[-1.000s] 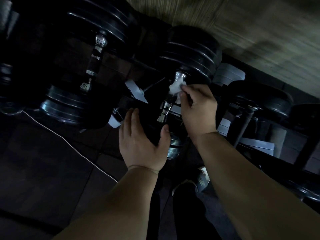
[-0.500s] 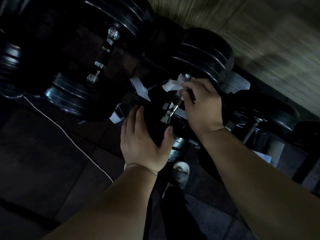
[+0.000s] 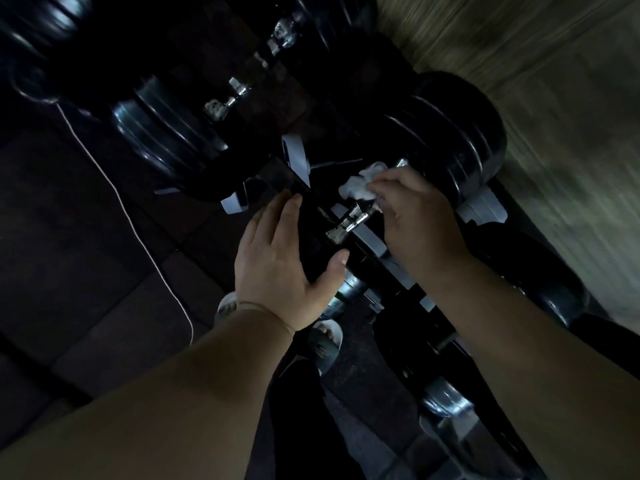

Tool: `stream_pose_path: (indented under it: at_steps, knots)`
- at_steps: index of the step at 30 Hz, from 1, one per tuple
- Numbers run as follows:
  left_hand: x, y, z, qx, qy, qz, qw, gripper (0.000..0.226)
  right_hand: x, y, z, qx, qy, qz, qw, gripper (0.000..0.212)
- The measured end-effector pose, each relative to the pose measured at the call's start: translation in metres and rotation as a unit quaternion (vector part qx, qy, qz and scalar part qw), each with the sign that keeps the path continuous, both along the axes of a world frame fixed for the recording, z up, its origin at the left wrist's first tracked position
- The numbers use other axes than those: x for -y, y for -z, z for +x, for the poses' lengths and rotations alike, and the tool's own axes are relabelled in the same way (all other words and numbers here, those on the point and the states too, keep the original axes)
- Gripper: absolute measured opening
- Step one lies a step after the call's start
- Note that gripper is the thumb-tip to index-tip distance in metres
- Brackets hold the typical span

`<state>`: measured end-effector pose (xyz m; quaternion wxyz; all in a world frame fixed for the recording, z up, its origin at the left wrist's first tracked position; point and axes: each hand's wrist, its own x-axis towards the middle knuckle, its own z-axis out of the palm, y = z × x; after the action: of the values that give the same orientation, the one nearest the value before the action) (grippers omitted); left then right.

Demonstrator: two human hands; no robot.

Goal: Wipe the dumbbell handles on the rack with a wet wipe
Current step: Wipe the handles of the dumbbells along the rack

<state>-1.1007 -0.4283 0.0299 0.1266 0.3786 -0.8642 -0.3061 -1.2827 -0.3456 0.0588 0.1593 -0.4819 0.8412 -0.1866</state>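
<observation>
2 hands in view. L hand (image 3: 284,258) lies flat, fingers straight & thumb spread, on the near head (image 3: 348,289) of the middle dumbbell, gripping nothing. R hand (image 3: 419,216) has its fingers curled, pinching 1 crumpled white wet wipe (image 3: 360,183) against the far end of that dumbbell's chrome handle (image 3: 349,221), just below the far head (image 3: 457,133), a stack of black plates. The near stretch of the handle shows bare btwn the 2 hands. Dumbbells on the upper tier: 3 as far as can be told. They are the one under the wipe, a 2nd dumbbell to its left w/ its own chrome bar (image 3: 239,91) & plate head (image 3: 162,133), and a 3rd dumbbell (image 3: 38,26) at the top-left corner, mostly cut off & blurred. On the lower tier, bottom right, 2 more ends show: a shiny round end (image 3: 446,400) and a dark end (image 3: 561,303). Grey cradle pieces of the rack (image 3: 296,157) sit btwn the dumbbells. The floor (image 3: 86,271) is dark square matting w/ visible seams, and 1 thin white cord (image 3: 138,237) trails across it. Past the rack, top right, is a pale wood-grain surface (image 3: 519,64), motion-blurred; wall or flooring, can't tell. Below the hands are 2 feet in pale slides, the left slide (image 3: 227,306) & the right slide (image 3: 327,336), plus a dark trouser leg (image 3: 301,410). Light is dim throughout.
</observation>
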Motion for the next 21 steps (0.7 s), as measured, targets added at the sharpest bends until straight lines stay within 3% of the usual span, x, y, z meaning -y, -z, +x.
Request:
stream_pose_path:
  at_steps: [5, 9, 14, 21]
  knots:
    - [0.000, -0.001, -0.001, 0.006, 0.001, -0.012, 1.000, 0.088, 0.008, -0.007, -0.002, 0.035, -0.105, 0.038, 0.993, 0.046]
    - [0.000, -0.003, -0.001, 0.003, -0.001, -0.018, 1.000, 0.085, 0.018, -0.009, -0.010, -0.025, -0.062, 0.080, 0.995, 0.036]
    - [-0.001, -0.002, -0.001, 0.005, -0.003, -0.019, 1.000, 0.084, 0.008, -0.009, 0.007, 0.027, -0.107, 0.038, 0.993, 0.023]
    - [0.000, -0.002, -0.001, 0.021, 0.000, -0.001, 1.000, 0.086, -0.005, -0.024, 0.013, 0.084, 0.118, 0.022, 0.989, 0.015]
